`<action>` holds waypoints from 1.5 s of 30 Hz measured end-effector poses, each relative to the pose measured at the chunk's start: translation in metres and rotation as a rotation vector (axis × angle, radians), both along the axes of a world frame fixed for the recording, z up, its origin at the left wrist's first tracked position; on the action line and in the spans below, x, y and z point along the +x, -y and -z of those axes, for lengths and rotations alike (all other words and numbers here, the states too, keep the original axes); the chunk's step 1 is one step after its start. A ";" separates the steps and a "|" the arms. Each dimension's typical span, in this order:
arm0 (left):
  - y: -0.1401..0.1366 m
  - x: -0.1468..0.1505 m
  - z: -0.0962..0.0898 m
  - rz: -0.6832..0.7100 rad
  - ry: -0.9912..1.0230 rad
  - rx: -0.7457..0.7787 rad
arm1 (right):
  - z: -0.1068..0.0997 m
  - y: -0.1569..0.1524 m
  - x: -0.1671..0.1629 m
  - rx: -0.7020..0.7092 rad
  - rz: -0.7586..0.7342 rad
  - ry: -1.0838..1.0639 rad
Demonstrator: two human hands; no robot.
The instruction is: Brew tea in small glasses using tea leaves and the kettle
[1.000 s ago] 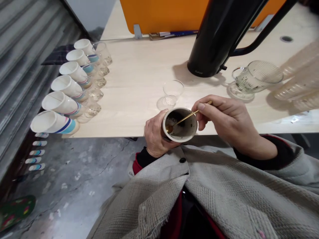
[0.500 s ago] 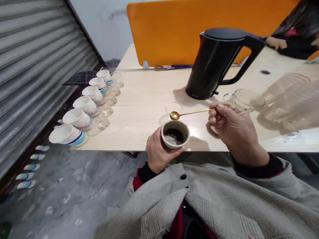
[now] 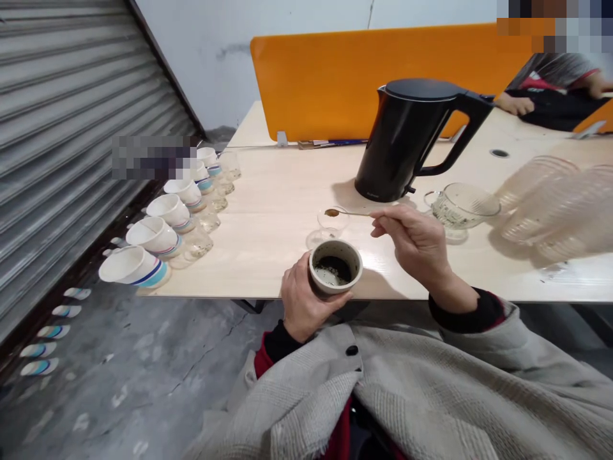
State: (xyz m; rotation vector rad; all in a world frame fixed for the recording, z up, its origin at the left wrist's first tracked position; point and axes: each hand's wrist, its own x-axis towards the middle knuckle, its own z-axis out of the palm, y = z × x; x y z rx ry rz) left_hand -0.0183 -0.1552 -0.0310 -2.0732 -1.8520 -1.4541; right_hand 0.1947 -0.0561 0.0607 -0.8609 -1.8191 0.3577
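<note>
Wrapped around a small grey-white cup (image 3: 357, 273) is my left hand (image 3: 302, 299), at the table's front edge. Dark, leaf-like bits lie in the cup's bottom. My right hand (image 3: 416, 244) pinches the thin handle of a gold spoon (image 3: 352, 213). The spoon's bowl is over a small clear plastic cup (image 3: 322, 237), just beyond the grey-white cup. Whether the spoon touches the clear cup I cannot tell. To the right of my right hand stands a clear glass cup (image 3: 462, 206) with a handle and dark bits inside.
A black electric kettle (image 3: 407, 140) stands behind the spoon, before an orange divider (image 3: 311, 83). White paper cups (image 3: 152, 235) and clear cups (image 3: 196, 244) line the left edge. Stacked clear cups (image 3: 541, 204) lie at right. Another person's hand (image 3: 514, 104) rests at the far right.
My right hand has moved left and turned, carrying the spoon's bowl over the small clear cup. My left hand still holds the grey-white cup. The camera view has tilted up slightly.
</note>
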 end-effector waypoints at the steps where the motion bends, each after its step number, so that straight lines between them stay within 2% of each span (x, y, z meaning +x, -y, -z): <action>1: 0.000 0.000 0.000 0.000 -0.003 0.002 | 0.001 0.000 0.001 -0.014 0.010 -0.039; 4: 0.000 0.000 0.001 -0.005 -0.009 0.007 | 0.003 0.000 0.001 -0.017 0.050 -0.138; 6: 0.000 0.000 0.001 -0.011 -0.012 0.006 | 0.002 0.001 -0.001 -0.002 0.031 -0.108; 9: 0.000 0.000 0.001 -0.014 -0.002 -0.004 | -0.003 0.002 -0.006 -0.071 -0.036 -0.010; 11: 0.000 0.000 0.001 -0.008 0.009 -0.011 | -0.007 0.003 -0.008 -0.132 -0.023 -0.029; 14: 0.000 0.000 0.001 -0.006 0.007 -0.019 | -0.007 0.004 -0.008 -0.212 0.018 -0.151; 19: 0.000 0.000 0.001 -0.014 0.008 -0.011 | -0.003 0.002 0.001 -0.366 0.031 -0.497; 23: -0.001 -0.001 0.002 -0.016 0.018 -0.004 | -0.010 -0.001 0.031 -0.380 0.096 -0.688; 28: -0.003 -0.002 0.005 -0.041 -0.004 -0.009 | -0.014 -0.006 0.094 -0.231 0.286 -0.828; 31: -0.004 -0.003 0.006 -0.060 -0.010 -0.024 | -0.010 -0.010 0.126 -0.147 0.426 -0.870; 34: -0.004 -0.004 0.008 -0.063 -0.006 -0.036 | 0.000 -0.019 0.146 -0.114 0.497 -0.858; 41: -0.003 -0.003 0.006 -0.036 -0.019 -0.004 | 0.030 -0.050 0.165 -0.273 0.554 -0.795; 45: -0.001 0.000 0.003 0.001 -0.042 0.049 | 0.036 -0.060 0.170 -0.322 0.607 -0.745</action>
